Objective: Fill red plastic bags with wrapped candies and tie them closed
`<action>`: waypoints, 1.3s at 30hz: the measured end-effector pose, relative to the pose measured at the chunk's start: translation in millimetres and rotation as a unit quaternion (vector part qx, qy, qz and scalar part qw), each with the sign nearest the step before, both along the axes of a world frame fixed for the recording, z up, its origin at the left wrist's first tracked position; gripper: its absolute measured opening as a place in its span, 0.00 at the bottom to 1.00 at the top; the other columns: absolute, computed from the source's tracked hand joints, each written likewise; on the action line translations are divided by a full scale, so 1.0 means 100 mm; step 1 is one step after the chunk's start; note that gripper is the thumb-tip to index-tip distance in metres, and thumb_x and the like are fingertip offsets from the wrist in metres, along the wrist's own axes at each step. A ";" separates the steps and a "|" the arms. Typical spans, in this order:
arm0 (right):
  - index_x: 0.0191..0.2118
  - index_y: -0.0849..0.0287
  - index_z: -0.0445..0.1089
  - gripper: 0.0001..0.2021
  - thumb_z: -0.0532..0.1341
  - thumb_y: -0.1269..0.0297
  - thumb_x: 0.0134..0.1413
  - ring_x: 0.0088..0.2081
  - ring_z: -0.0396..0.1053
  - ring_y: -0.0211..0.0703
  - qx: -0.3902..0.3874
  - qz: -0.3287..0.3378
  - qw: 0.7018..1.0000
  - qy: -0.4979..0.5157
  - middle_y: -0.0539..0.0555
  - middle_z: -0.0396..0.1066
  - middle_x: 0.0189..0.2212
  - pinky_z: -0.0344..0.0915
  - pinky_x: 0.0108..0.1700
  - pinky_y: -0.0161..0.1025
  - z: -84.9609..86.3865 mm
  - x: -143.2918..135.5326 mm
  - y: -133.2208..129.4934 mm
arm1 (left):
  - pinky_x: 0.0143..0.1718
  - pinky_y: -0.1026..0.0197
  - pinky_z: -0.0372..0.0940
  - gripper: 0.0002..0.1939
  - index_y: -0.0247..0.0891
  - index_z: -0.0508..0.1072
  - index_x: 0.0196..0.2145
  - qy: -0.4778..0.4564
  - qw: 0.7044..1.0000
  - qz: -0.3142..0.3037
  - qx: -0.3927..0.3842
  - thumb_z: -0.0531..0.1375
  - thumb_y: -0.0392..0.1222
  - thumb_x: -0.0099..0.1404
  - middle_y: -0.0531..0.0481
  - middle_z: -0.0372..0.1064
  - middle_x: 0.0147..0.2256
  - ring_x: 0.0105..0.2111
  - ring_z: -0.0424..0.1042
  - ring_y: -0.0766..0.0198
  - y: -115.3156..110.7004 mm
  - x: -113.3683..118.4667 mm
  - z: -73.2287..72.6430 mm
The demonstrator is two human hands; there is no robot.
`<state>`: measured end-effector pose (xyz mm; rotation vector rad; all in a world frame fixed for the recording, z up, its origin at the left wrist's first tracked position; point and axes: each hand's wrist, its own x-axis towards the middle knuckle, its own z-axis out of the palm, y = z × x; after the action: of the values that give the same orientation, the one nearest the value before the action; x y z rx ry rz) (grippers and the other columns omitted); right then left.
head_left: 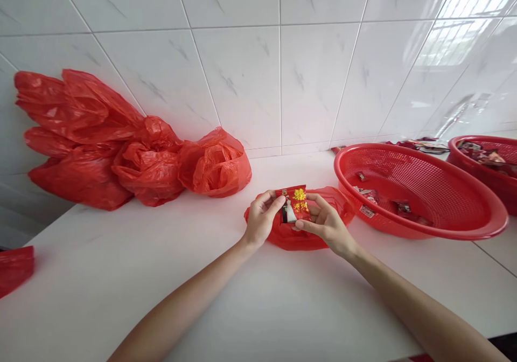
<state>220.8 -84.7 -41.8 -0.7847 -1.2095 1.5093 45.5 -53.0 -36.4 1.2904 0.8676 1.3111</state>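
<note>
From the head view, the left hand [260, 219] pinches the upper left edge of a small red packet [297, 206], thumb in front; the right hand [329, 224] pinches its lower right. Just beneath the grip lies a spread red bag [299, 241]; right of it sits a perforated basket [496, 219], left of it bunched bags [216, 171]. The packet looks light, its glossy film probably slippery—best held by the edges, gently, in case the contents are brittle.
</note>
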 end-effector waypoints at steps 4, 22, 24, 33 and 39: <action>0.52 0.51 0.66 0.27 0.74 0.65 0.47 0.37 0.79 0.43 0.021 -0.003 1.000 0.019 0.52 0.80 0.41 0.76 0.44 0.45 0.00 -0.01 -0.02 | 0.40 0.62 0.68 0.14 0.37 0.76 0.33 -0.004 1.000 -0.008 -0.013 0.66 0.52 0.61 0.51 0.74 0.32 0.34 0.73 0.63 0.02 0.00 0.00; 0.61 0.50 0.57 0.35 0.72 0.62 0.50 0.41 0.78 0.49 0.075 -0.028 0.997 -0.017 0.56 0.79 0.43 0.76 0.44 0.50 -0.02 -0.02 -0.03 | 0.44 0.59 0.70 0.12 0.41 0.71 0.42 0.074 0.997 -0.002 0.012 0.62 0.47 0.62 0.49 0.75 0.41 0.42 0.75 0.59 0.00 -0.05 0.09; 0.60 0.51 0.57 0.33 0.71 0.62 0.51 0.42 0.78 0.50 0.080 -0.023 0.996 -0.028 0.58 0.79 0.45 0.76 0.45 0.50 -0.03 -0.01 -0.03 | 0.45 0.59 0.70 0.10 0.39 0.73 0.39 0.089 0.996 -0.008 0.021 0.61 0.47 0.63 0.48 0.75 0.43 0.42 0.75 0.59 0.00 -0.06 0.10; 0.60 0.50 0.58 0.33 0.71 0.63 0.52 0.47 0.77 0.50 0.091 -0.020 0.995 -0.024 0.58 0.77 0.48 0.74 0.49 0.50 -0.04 -0.01 -0.03 | 0.49 0.56 0.69 0.13 0.38 0.76 0.41 0.083 0.996 -0.028 0.011 0.61 0.48 0.63 0.46 0.77 0.44 0.46 0.75 0.55 0.02 -0.08 0.14; 0.60 0.49 0.58 0.33 0.72 0.60 0.51 0.46 0.77 0.51 0.087 -0.049 0.995 -0.011 0.57 0.78 0.46 0.74 0.48 0.51 -0.03 0.00 -0.02 | 0.46 0.55 0.72 0.32 0.42 0.68 0.58 0.133 0.983 -0.124 -0.027 0.69 0.44 0.56 0.45 0.76 0.49 0.43 0.77 0.56 -0.03 -0.09 0.16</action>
<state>221.1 -86.4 -44.7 -0.7362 -1.2814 1.2989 36.4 -55.7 -20.5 1.4997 0.8851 0.9284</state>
